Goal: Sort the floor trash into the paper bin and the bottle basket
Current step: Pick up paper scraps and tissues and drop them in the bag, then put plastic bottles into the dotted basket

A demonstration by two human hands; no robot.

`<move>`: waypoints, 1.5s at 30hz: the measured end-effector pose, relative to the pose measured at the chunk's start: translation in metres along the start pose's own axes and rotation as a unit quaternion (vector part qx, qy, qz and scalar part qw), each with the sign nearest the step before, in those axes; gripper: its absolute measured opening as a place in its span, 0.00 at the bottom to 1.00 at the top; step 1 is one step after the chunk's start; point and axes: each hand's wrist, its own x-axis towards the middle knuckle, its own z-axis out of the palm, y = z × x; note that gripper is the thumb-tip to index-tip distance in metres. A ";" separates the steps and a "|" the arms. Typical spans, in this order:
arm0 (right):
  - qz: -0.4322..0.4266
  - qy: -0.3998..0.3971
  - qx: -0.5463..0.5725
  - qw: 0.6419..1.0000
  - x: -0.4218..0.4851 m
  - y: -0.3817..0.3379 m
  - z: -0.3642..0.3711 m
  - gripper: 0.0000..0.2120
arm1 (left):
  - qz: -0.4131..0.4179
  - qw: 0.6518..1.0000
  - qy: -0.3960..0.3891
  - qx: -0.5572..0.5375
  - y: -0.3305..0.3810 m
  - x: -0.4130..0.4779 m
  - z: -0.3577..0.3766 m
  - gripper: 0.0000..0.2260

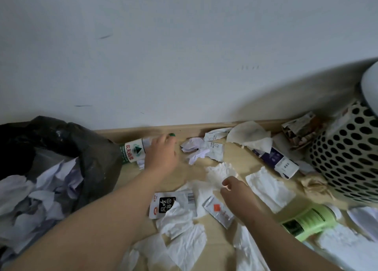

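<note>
White tissues [184, 236] all over floor nearest me, green bottle [308, 221] lying off to right. Right hand [235, 189] mid-floor, fingers loosely curled by crumpled tissue [219, 171], can't tell if pinching it tbh. Left hand [161, 154] farther out, fingers wrapped over water bottle [134, 150] at skirting board. Bottle's long axis runs along wall, green cap to right. Paper bin [92, 148] just left of it, bottle basket [347, 158] well apart on right, so guessing long carry across.

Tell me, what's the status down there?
Left hand grips water bottle. Right hand pinches a tissue. Paper bin left, basket right. Green bottle lies loose near basket.
</note>
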 end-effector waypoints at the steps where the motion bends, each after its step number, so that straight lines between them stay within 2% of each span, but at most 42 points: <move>1: 0.000 -0.002 -0.005 1.000 0.002 0.001 0.001 0.15 | 0.003 0.999 -0.008 0.035 -0.003 0.006 0.000 0.19; 5: 0.001 -0.005 0.009 1.000 0.010 0.006 0.007 0.16 | -0.062 0.993 -0.073 0.065 -0.018 0.023 0.004 0.28; 7: 0.001 -0.007 0.021 1.000 0.013 0.008 0.010 0.16 | -0.062 0.990 -0.097 0.084 -0.022 0.024 0.009 0.30; 12: -0.009 -0.010 0.013 1.000 0.016 0.014 0.009 0.15 | -0.008 0.985 -0.045 0.164 -0.024 0.015 0.019 0.24; 15: -0.020 -0.007 -0.007 1.000 0.015 0.017 0.003 0.14 | 0.019 0.968 -0.056 0.245 -0.025 0.015 0.020 0.20; 18: -0.038 0.019 -0.049 0.998 0.010 0.026 -0.008 0.14 | 0.025 0.961 -0.075 0.263 -0.022 0.016 0.017 0.16; 20: -0.044 0.027 -0.078 0.996 0.004 0.036 -0.014 0.14 | 0.045 0.968 -0.074 0.235 -0.015 0.013 0.016 0.16; 23: -0.044 0.026 -0.126 0.991 -0.010 0.050 -0.028 0.15 | 0.095 0.984 -0.048 0.145 0.008 0.004 0.016 0.22; 27: -0.050 0.024 -0.246 0.968 -0.034 0.065 -0.050 0.13 | 0.159 0.985 0.029 0.067 0.048 -0.013 0.010 0.19; 30: -0.059 -0.034 -0.345 0.936 -0.049 0.081 -0.058 0.15 | 0.181 0.978 0.103 -0.001 0.070 -0.029 0.004 0.17; 33: -0.062 -0.091 -0.397 0.911 -0.054 0.095 -0.058 0.22 | 0.234 0.958 0.164 -0.018 0.073 -0.039 0.009 0.17; 39: -0.066 -0.093 -0.484 0.868 -0.051 0.108 -0.055 0.30 | 0.286 0.929 0.221 -0.085 0.068 -0.054 0.016 0.14; 42: -0.077 -0.079 -0.509 0.854 -0.050 0.107 -0.046 0.28 | 0.292 0.926 0.213 -0.111 0.065 -0.057 0.013 0.09; 45: -0.115 -0.035 -0.496 0.860 -0.046 0.097 -0.037 0.25 | 0.276 0.930 0.192 -0.150 0.060 -0.057 0.010 0.10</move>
